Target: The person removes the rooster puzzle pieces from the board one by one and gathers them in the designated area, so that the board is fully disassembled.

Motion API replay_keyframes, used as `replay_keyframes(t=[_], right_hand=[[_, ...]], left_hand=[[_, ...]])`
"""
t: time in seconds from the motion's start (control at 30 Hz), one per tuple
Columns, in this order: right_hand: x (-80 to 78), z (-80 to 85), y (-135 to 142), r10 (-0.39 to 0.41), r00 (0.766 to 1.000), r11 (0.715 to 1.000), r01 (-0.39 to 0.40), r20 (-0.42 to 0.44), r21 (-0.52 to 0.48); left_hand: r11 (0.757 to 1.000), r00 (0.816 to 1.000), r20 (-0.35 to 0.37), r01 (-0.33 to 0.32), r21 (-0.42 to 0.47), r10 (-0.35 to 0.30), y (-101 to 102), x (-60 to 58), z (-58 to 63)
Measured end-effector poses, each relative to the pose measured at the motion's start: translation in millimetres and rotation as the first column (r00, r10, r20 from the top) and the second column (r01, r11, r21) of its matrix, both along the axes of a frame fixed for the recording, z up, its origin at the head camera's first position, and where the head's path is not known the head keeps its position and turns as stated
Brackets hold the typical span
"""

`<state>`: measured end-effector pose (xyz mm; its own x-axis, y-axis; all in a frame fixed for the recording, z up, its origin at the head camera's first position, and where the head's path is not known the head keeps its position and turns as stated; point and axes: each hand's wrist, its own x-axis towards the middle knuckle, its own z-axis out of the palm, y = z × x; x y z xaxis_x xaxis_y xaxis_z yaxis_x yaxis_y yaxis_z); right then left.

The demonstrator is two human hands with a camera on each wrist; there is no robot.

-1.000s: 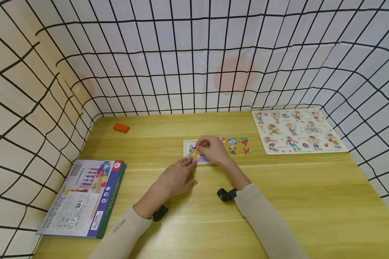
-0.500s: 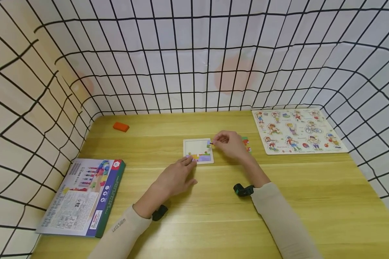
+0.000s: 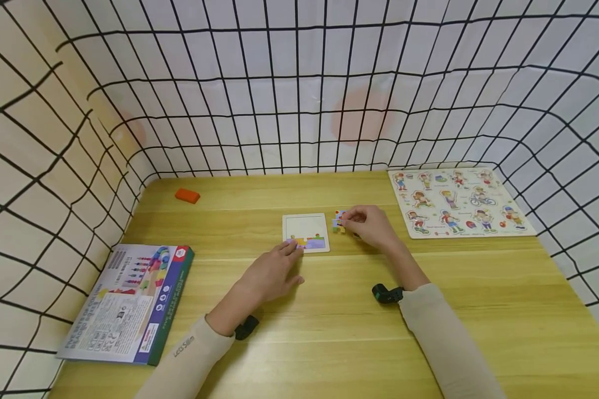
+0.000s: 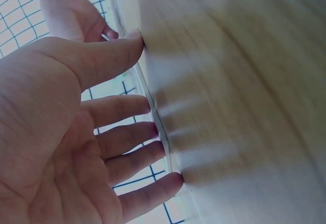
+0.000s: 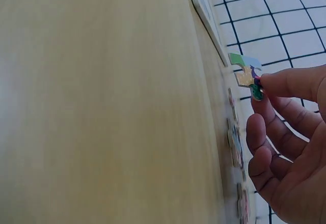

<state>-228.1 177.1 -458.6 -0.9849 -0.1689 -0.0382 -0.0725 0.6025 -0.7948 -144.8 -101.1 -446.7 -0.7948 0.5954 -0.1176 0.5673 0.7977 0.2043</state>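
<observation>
My left hand [image 3: 272, 274] lies with fingers extended, its fingertips at the lower left edge of a small white puzzle board [image 3: 304, 224]. Along the board's bottom runs a row of joined purple, orange and green pieces [image 3: 315, 243]. To the right of the board, my right hand [image 3: 374, 226] pinches a puzzle piece [image 5: 244, 76] between thumb and fingers. That piece is green, light blue and yellow, held above the tabletop. Loose puzzle pieces [image 5: 235, 142] lie under and beside the right hand, mostly hidden by it in the head view.
A picture board of children at sports [image 3: 461, 202] lies at the back right. An orange block [image 3: 187, 195] sits at the back left, and a flat toy box [image 3: 125, 305] lies at the left edge. Black netting over white cloth [image 3: 279, 88] encloses the table [image 3: 304, 360].
From over the puzzle board, my right hand has moved right with the puzzle piece and now hovers at the loose pieces. The left hand has stayed in place.
</observation>
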Motion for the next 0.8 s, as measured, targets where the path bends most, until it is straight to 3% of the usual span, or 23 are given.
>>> replay_keyframes(t=[0.37, 0.8], right_hand=[[2.1, -3.3, 8.4, -0.016, 0.998, 0.997, 0.012, 0.055, 0.078], [0.1, -4.0, 1.6, -0.041, 0.998, 0.988, 0.034, 0.040, 0.152]], left_hand=[[1.000, 1.000, -0.002, -0.005, -0.001, 0.005, 0.3, 0.0, 0.4], [1.000, 1.000, 0.005, -0.011, 0.012, 0.011, 0.4, -0.2, -1.3]])
